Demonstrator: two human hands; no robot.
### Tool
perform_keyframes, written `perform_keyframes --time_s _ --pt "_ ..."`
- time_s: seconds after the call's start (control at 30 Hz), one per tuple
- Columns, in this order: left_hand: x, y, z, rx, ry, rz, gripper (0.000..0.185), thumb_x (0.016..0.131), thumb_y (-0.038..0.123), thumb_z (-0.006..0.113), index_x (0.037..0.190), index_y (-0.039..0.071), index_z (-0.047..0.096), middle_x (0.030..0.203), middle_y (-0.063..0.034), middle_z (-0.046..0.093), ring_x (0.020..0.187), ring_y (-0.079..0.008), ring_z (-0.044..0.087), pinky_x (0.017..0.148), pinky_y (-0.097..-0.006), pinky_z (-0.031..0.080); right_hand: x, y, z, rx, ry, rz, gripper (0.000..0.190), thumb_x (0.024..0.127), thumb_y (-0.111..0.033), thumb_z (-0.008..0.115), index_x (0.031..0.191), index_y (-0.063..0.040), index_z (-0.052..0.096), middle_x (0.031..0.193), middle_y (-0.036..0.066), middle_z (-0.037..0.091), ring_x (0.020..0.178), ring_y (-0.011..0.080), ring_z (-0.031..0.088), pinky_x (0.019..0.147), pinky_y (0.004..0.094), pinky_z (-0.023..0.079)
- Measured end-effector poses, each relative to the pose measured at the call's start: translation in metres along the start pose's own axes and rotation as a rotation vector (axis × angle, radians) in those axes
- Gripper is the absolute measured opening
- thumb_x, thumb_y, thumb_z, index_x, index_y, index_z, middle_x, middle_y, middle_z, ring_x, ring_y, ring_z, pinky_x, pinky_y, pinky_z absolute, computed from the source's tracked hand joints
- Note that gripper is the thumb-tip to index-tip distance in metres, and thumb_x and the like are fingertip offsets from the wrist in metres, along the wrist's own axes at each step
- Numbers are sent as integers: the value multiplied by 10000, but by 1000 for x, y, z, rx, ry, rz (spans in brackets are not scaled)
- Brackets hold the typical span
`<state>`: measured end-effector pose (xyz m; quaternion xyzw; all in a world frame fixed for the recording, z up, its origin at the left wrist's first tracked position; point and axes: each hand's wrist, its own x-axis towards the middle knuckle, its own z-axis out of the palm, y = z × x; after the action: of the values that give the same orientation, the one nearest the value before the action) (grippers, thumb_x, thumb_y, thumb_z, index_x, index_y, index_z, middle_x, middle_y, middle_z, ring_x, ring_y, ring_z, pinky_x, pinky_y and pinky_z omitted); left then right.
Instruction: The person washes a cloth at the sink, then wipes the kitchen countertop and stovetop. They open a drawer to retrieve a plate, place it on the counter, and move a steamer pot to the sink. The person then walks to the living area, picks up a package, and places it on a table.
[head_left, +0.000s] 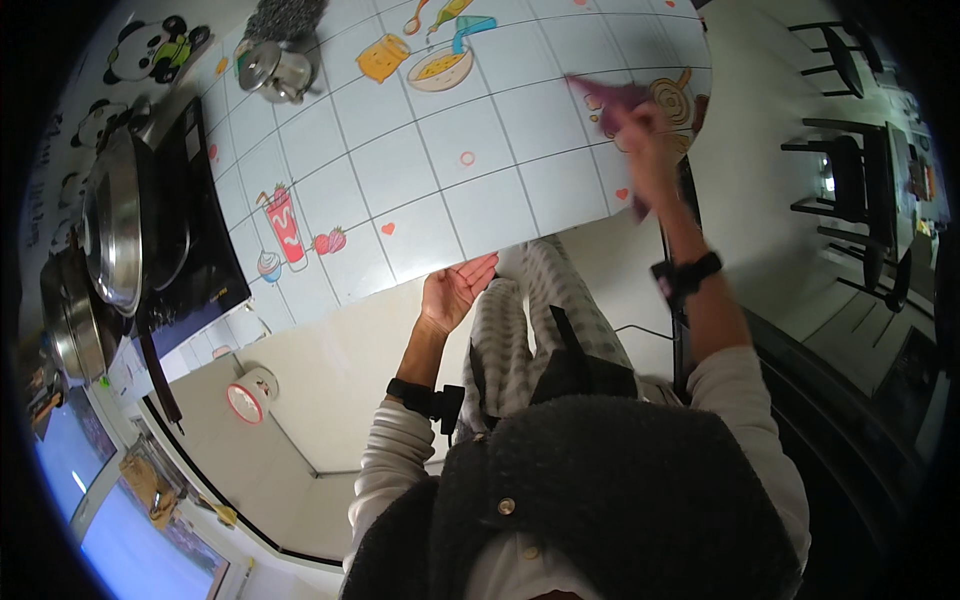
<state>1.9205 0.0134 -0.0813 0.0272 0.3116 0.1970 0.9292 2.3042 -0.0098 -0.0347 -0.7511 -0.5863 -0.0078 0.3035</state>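
A purple cloth (616, 101) lies against the tiled-pattern countertop (480, 135) near its right end. My right hand (651, 154) presses on it, fingers closed around part of the cloth; the hand is blurred, and a fold of cloth hangs below the palm. My left hand (456, 291) is at the counter's near edge, palm up with the fingers extended, and holds nothing. Both wrists wear black straps. Printed food pictures and hearts decorate the counter surface.
At the left, a lidded pan (116, 225) rests on a black cooktop (217, 281), its handle sticking out past the near edge. Behind stands a metal moka pot (277, 71) beside a dark grey fuzzy item (283, 19). Steel pots (71, 319) are at the far left.
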Motion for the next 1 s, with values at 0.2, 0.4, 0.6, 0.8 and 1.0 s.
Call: perform_keyframes --time_s 0.2,0.4,0.6,0.8,1.0 --pt "-45 6 -34 0 68 29 494 991 267 270 1284 -98 428 1303 -257 498 1218 -311 504 1057 -383 397 41 63 -8 -226 141 116 294 841 -78 593 1122 -105 674 959 112 508 925 288 508 823 384 419" --pt "-78 5 -65 -57 179 139 477 1000 286 302 1263 -84 451 1267 -234 534 1168 -293 542 1038 -380 417 -32 -63 16 128 -6 102 348 835 -39 595 1174 -104 642 945 96 486 878 263 500 775 364 427" --pt "-126 -2 -94 -76 265 266 469 1007 296 301 1256 -68 461 1248 -213 550 1142 -275 554 1015 -377 438 -64 -161 30 158 -149 11 377 844 2 572 1203 -100 626 929 76 480 858 231 500 763 312 415" --pt "-163 -16 -110 -234 321 413 473 1013 300 287 1262 -70 445 1236 -208 551 1118 -271 560 1000 -374 451 -66 -263 74 308 -263 -247 341 792 13 602 1121 -59 655 915 85 499 865 265 498 767 336 423" --pt "-201 -40 -103 -303 403 661 466 1010 316 330 1267 -55 444 1236 -200 549 1103 -264 566 991 -367 458 -61 -341 113 338 -450 -465 378 774 -6 624 1149 -53 627 963 82 495 896 281 502 774 383 424"
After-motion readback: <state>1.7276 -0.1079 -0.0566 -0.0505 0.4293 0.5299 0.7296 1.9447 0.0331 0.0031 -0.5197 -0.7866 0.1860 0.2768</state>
